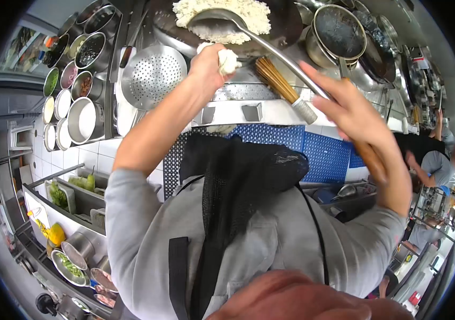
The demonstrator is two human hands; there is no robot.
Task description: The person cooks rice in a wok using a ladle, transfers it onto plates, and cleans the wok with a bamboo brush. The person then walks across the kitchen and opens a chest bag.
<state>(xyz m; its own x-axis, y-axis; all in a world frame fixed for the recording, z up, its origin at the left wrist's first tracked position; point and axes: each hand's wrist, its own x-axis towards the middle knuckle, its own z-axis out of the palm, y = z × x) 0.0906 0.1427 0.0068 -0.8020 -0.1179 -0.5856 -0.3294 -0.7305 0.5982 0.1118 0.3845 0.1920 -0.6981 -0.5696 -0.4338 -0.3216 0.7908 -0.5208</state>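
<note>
My left hand [206,69] is closed around a bunched white cloth [228,61] at the near rim of a dark wok [169,26]. White rice [257,18] lies in the wok. A long-handled metal ladle [278,52] reaches over it, with its head down against the rice. My right hand [352,109] grips the ladle's handle, index finger stretched along the shaft, and the wooden end sticks out below the palm. Between my hands a bamboo wok brush [278,80] rests on the stove's front ledge. Left of the wok sits a perforated strainer [154,77].
Metal pots of ingredients [84,120] line the left side. A sieve over a pot [339,32] stands right of the wok. Trays of vegetables [67,194] are at lower left. Other people [438,168] work at far right.
</note>
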